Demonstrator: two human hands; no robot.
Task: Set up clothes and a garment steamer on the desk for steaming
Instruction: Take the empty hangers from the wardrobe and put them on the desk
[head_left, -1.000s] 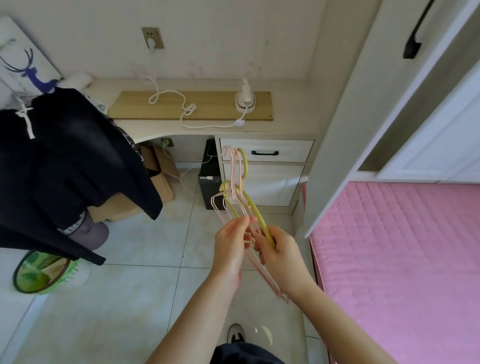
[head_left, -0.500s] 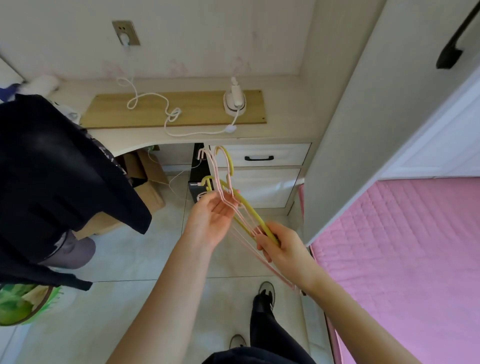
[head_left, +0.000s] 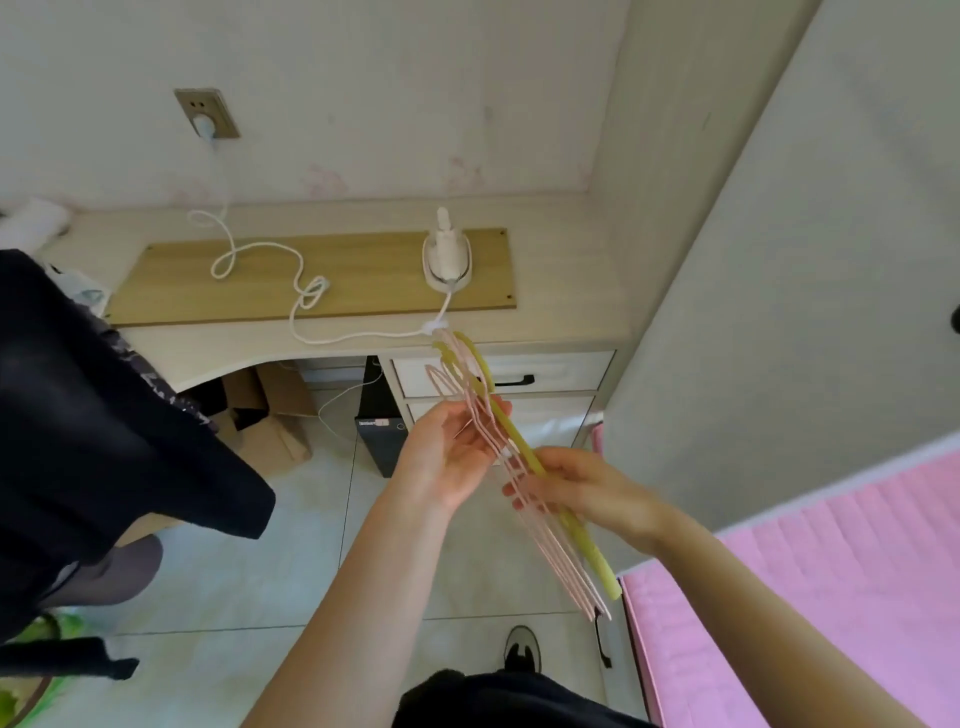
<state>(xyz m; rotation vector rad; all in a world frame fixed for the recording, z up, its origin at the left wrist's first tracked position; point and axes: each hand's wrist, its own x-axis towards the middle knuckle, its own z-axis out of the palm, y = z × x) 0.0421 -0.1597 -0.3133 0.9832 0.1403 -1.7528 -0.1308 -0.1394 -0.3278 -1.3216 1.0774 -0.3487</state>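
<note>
A bunch of thin pink hangers and one yellow hanger (head_left: 524, 457) is held over the floor in front of the desk (head_left: 561, 291). My right hand (head_left: 587, 488) grips the bunch at its middle. My left hand (head_left: 447, 452) lies palm-up against the hangers near their hooks, fingers spread. A white garment steamer (head_left: 447, 257) stands on a wooden board (head_left: 363, 275) on the desk, and its white cord (head_left: 291, 291) runs to a wall socket (head_left: 208, 114). Dark clothes (head_left: 93, 426) hang at the left, apparently over something hidden.
Desk drawers (head_left: 550, 374) with a black handle sit right behind the hangers. A black box (head_left: 379, 431) and cardboard boxes (head_left: 275, 415) stand under the desk. A pink bed (head_left: 831, 597) fills the right side, beside a tall wardrobe panel (head_left: 779, 260). My shoe (head_left: 522, 649) shows on the tiled floor.
The view has moved closer to the desk. My left hand opened and slid up the hangers toward their hooks, while my right hand kept its grip on them.
</note>
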